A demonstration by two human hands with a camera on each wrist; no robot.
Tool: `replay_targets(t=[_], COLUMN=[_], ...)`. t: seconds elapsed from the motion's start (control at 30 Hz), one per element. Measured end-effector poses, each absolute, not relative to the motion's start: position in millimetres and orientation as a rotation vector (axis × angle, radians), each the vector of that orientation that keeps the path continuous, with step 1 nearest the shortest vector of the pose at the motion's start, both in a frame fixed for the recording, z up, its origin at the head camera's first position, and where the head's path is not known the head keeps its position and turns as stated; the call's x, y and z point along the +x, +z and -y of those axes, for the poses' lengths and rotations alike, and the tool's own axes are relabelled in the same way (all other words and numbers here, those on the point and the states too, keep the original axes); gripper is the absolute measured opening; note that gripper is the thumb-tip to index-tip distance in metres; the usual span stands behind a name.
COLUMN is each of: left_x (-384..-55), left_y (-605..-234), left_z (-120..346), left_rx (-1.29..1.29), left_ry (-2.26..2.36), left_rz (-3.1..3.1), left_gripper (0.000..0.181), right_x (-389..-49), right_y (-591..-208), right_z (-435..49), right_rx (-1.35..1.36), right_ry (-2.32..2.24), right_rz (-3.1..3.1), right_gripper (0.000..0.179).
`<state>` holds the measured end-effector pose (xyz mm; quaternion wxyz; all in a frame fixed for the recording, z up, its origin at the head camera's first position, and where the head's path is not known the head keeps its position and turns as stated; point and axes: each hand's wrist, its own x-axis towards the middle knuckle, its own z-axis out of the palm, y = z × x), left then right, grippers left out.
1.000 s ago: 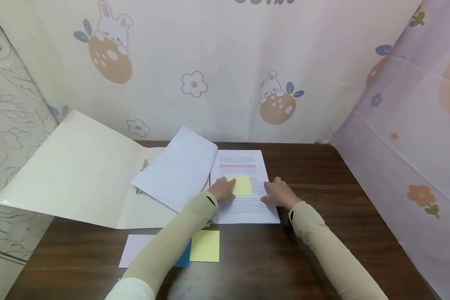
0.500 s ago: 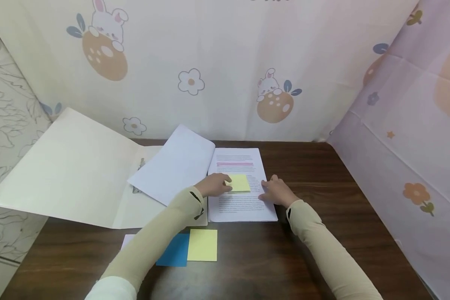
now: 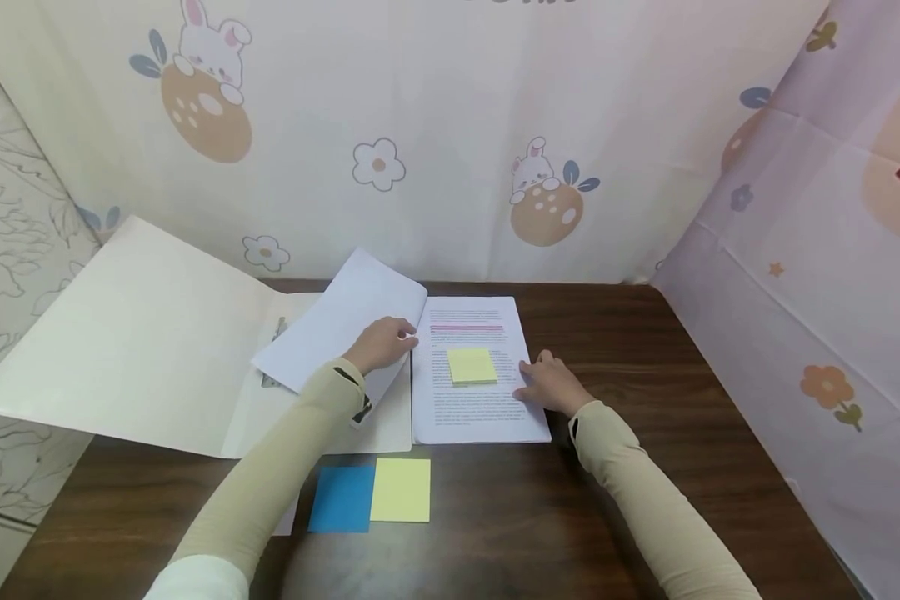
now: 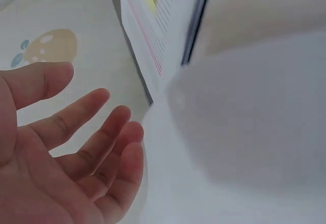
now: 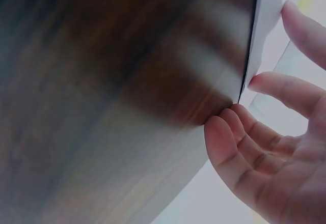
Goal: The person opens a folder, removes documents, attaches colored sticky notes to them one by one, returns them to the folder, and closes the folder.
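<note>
A yellow sticky note pad [image 3: 472, 366] lies on a printed page [image 3: 472, 417] that carries pink highlighted lines [image 3: 467, 327]. To the left, turned-over white sheets [image 3: 337, 325] slope across an opened white binder [image 3: 157, 333]. My left hand [image 3: 381, 342] is over these sheets near the fold, and the left wrist view shows its fingers [image 4: 91, 155] loosely bent with nothing between them. At the right edge of the printed stack, my right hand [image 3: 555, 385] touches the paper with thumb and index finger. Its other fingers [image 5: 220, 137] rest on the table beside the edge.
Below the binder, a blue square of paper [image 3: 341, 500] and a second yellow sticky note pad [image 3: 401, 490] lie side by side. A pale purple sheet [image 3: 287, 518] is mostly behind the left sleeve. The wooden table [image 3: 607, 325] meets a patterned curtain [image 3: 435, 208] at the back.
My left hand has moved left, off the yellow sticky note pad on the page, to above the turned-over sheets. My right hand stays at the page's right edge. The view has shifted slightly.
</note>
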<state>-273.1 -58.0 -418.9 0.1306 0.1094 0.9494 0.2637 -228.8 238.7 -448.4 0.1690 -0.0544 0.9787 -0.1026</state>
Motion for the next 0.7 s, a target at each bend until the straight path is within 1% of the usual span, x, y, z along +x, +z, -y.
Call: replay_targets(t=[0.3,0.4,0.53,0.7], left_x=[-276,-277,-277,-279], left_y=[-428,-432,-436,-442], left_z=[89,98,112,124], left_rx=[0.280,0.194,0.034,-0.051], left_ry=[0.750,0.741,0.696,0.645], left_rz=[-2.853,-2.907,-2.931,-2.897], left_gripper=[0.037,0.038,0.044,0.051], right_x=[-227,-226,-226,-227], right_y=[-450,-450,-450,-450], right_z=[-242,-242,-241,-241], right_rx=[-0.164,-0.165,-0.166,-0.156], right_ry=[-0.307,-0.302,-0.295,-0.289], right_rz=[-2.788,-2.787,-2.784,-2.794], right_gripper=[0.065,0.065,0.066,0.065])
